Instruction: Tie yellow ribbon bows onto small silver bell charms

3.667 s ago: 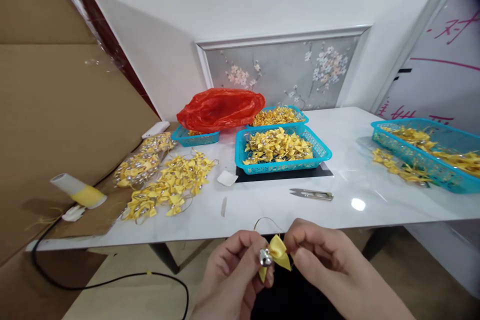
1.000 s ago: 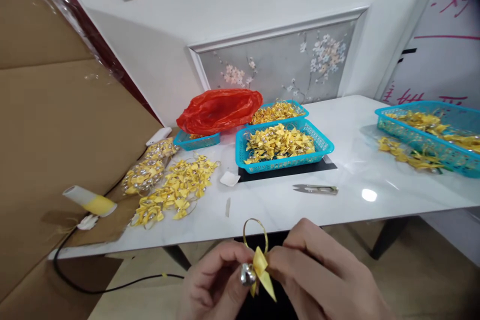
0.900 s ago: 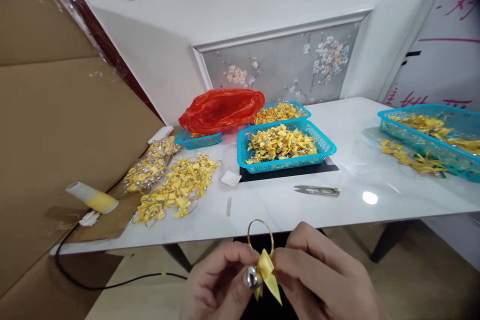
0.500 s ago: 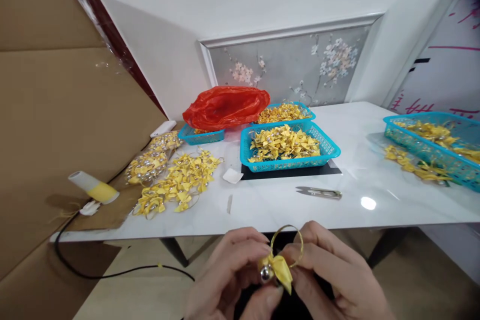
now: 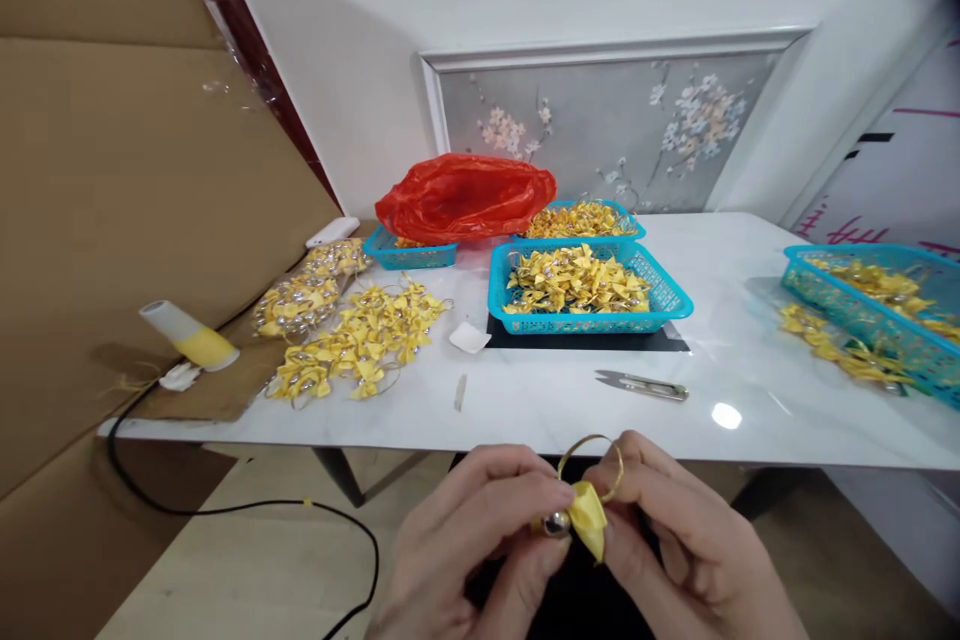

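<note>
Left hand [image 5: 476, 535] and right hand [image 5: 686, 525] tight on 1 yellow bow [image 5: 589, 520] by table's near edge [image 5: 360, 440]

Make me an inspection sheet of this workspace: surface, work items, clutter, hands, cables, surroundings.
Surface: white table, a bright reflection near the front edge.
Work items: one yellow bow with a silver bell and gold loop; a loose pile of bows at left; more in the middle basket.
Clutter: snips, a white scrap, a red plastic bag.
Hands: left hand pinches the bow on the bell side, right hand opposite.
Cables: black cable looping from the table's left end onto the floor.
Surroundings: cardboard left, floral panel behind.
</note>
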